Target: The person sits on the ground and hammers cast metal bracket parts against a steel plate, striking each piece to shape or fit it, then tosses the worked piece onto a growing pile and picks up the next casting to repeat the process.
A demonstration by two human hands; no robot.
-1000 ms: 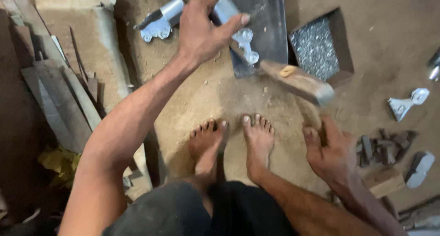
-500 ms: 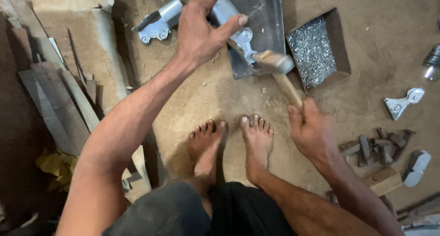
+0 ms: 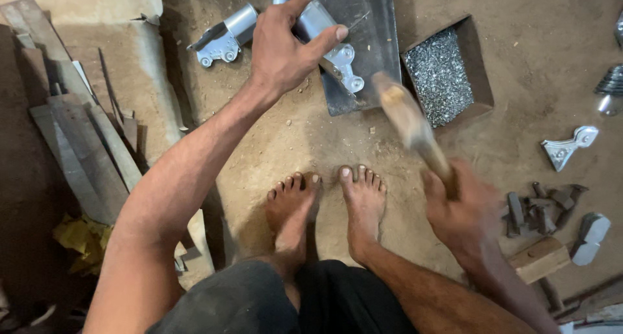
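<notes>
Fingers around metal bracket

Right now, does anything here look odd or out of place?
The bare feet stand on the dirt floor close to where the right hand swings a hammer, blurred. The left hand steadies a metal part on a dark plate.

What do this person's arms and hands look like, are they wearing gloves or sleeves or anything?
No gloves and no sleeves: both arms are bare right up to the edge of the view. The left hand is sharp, with bare fingers and no ring or watch to be seen. The right hand is blurred, so small details there cannot be told. Lower down, dark clothing covers the legs, and the feet are bare.
</notes>
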